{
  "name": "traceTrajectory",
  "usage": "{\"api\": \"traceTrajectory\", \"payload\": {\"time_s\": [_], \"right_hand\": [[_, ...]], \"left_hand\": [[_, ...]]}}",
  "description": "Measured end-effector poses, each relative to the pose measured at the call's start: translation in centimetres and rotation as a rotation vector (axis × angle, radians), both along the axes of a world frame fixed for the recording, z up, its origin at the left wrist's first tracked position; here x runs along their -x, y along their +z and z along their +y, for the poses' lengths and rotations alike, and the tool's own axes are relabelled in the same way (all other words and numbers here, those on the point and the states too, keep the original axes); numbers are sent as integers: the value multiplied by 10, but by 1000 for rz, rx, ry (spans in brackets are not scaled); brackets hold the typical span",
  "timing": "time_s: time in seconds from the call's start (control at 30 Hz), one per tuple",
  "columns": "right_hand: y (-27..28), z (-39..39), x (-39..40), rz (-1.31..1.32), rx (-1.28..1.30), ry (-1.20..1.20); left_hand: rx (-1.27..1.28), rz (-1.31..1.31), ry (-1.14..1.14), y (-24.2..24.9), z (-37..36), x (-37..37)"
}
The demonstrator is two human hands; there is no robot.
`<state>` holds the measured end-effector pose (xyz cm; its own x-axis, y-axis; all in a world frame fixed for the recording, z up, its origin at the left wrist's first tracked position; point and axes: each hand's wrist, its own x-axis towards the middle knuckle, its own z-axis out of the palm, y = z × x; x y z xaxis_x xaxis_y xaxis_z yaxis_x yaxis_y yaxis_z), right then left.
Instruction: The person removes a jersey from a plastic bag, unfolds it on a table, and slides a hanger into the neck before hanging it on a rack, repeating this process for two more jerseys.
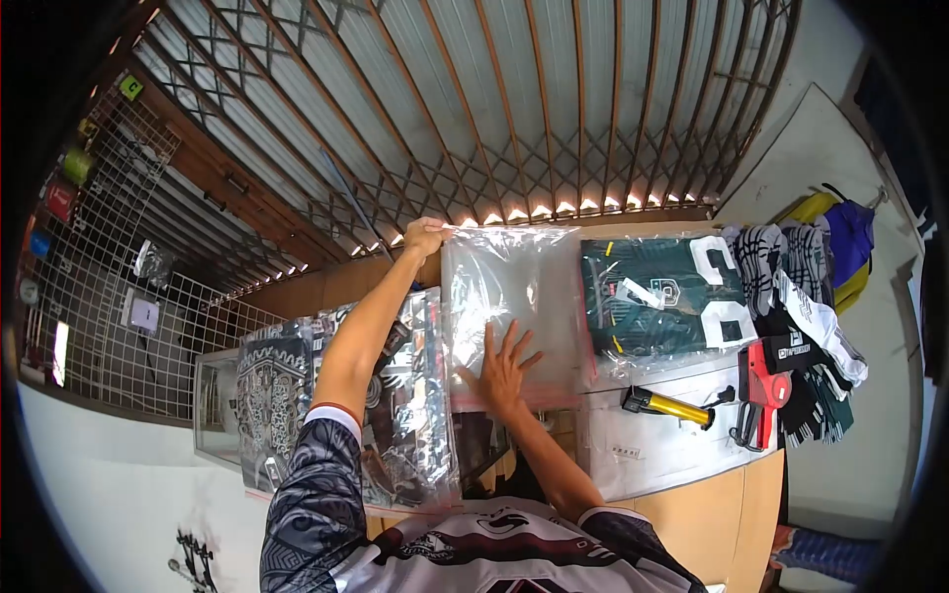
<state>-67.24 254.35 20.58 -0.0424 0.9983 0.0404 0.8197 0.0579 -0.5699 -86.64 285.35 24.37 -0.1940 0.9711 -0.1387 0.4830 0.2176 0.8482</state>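
Note:
A clear plastic bag (549, 326) lies flat in the middle, with a reddish strip along its lower edge. My left hand (425, 237) is closed on the bag's upper left corner. My right hand (506, 371) rests on the lower part of the bag, fingers spread. To the left are patterned garments in clear bags (410, 435), partly covered by my left arm. On the right, beside the empty-looking bag, sits a dark green jersey (633, 331) with white digits, folded inside clear plastic.
A yellow and black cylindrical tool (674, 406) and a red and black tool (761, 390) lie at the right on a white sheet (633, 465). Socks (806, 257) and other folded textiles pile up beyond. A metal folding gate (494, 109) stands behind the table; a wire grid (109, 247) is at left.

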Motion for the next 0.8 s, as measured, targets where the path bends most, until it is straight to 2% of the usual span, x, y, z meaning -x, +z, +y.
{"api": "traceTrajectory", "payload": {"time_s": [0.1, 0.17, 0.27, 0.3, 0.37, 0.43, 0.47, 0.5, 0.53, 0.57, 0.63, 0.7, 0.8], "right_hand": [[-18, -5, 5, 56, 29, 50], [-11, -7, 3, 87, 41, 56], [-5, -11, -3, 212, -86, 27], [-4, -11, -5, 266, -153, 14], [8, -14, -16, 309, -202, -51], [12, -13, -28, 334, -243, -154], [12, -12, -35, 339, -261, -222], [12, -11, -40, 343, -280, -288], [6, -10, -42, 359, -238, -340], [-6, -6, -42, 373, -197, -394], [-26, -1, -45, 374, -161, -433], [-20, -1, -48, 438, -200, -374], [-14, -8, -50, 424, -242, -363]], "left_hand": [[-2, 67, 59, -16, 13, 2], [8, 123, 76, -35, 24, 9], [-150, 364, 58, -20, 4, -13], [-191, 421, -84, 5, -14, -24], [-245, 566, -349, 24, -41, -41], [-301, 578, -634, 51, -99, -65], [-202, 541, -708, 52, -135, -77], [-184, 550, -878, 40, -165, -77], [1, 631, -1002, 42, -201, -88], [344, 661, -1124, 97, -236, -112], [421, 627, -1281, 68, -289, -106], [428, 927, -1486, 78, -321, -117], [463, 888, -1461, 39, -347, -107]]}}
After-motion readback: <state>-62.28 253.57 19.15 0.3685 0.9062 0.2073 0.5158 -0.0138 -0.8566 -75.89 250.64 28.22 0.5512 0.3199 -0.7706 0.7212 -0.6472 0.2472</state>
